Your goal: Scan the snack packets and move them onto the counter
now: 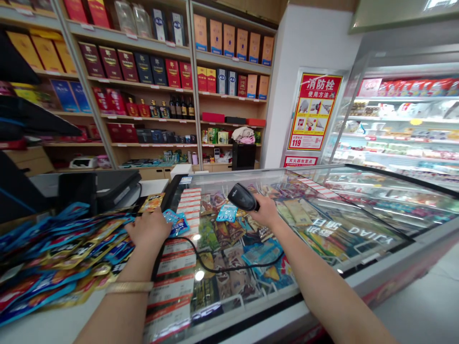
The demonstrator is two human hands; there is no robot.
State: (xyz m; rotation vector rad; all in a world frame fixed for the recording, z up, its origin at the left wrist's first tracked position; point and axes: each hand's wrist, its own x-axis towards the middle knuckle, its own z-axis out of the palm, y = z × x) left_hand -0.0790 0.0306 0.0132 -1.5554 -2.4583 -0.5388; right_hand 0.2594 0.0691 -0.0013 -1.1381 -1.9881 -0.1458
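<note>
My right hand grips a black handheld barcode scanner above the glass lid of a chest freezer. Under the scanner's head a small light-blue packet rests on the glass. At the freezer's left edge is my left hand, palm down, its fingers apart and partly hidden. Just past its fingertips is an orange-gold packet. Right beside it lies another blue packet; whether the fingers touch either one, I cannot tell. The scanner's black cable loops across the lid.
A heap of shiny snack packets covers the counter on the left, by a black machine. Price labels line the freezer's left side. Behind stand shelves of boxed bottles, a wall sign and a lit refrigerated display.
</note>
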